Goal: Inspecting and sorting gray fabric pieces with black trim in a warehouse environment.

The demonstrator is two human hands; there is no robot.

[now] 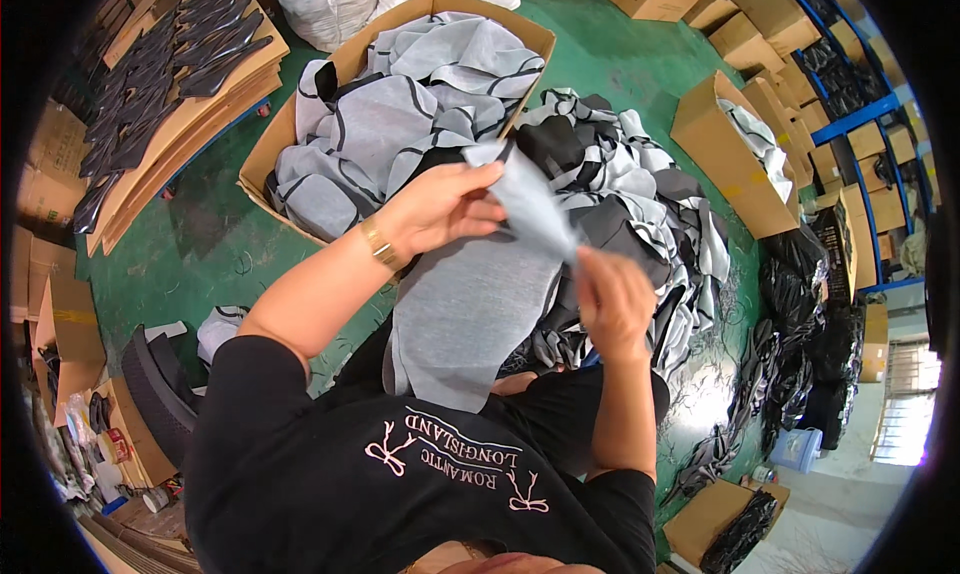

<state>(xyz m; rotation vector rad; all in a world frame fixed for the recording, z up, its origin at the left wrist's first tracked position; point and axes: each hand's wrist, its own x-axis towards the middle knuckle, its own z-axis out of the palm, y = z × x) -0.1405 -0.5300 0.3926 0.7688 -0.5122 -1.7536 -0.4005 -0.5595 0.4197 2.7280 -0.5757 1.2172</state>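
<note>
A light grey fabric piece (537, 202) is stretched between my two hands, blurred by motion. My left hand (445, 209) pinches its upper end between thumb and fingers, a gold-coloured band on that wrist. Lower and to the right, my right hand (614, 302) is closed at the other end of the piece, its fingers smeared. Across my lap, under both hands, lies a larger flat grey fabric panel (465, 309). Just beyond my left hand stands an open cardboard box (268, 164) filled with grey fabric pieces (385, 119) edged in black.
A heap of grey, white and black fabric pieces (685, 229) covers the floor by my right hand. At the left, dark shaped parts (165, 89) lie on stacked boards. White sacks (330, 9) stand behind the box. Cartons (715, 134), black bags (795, 274) and blue shelving (855, 119) line the right.
</note>
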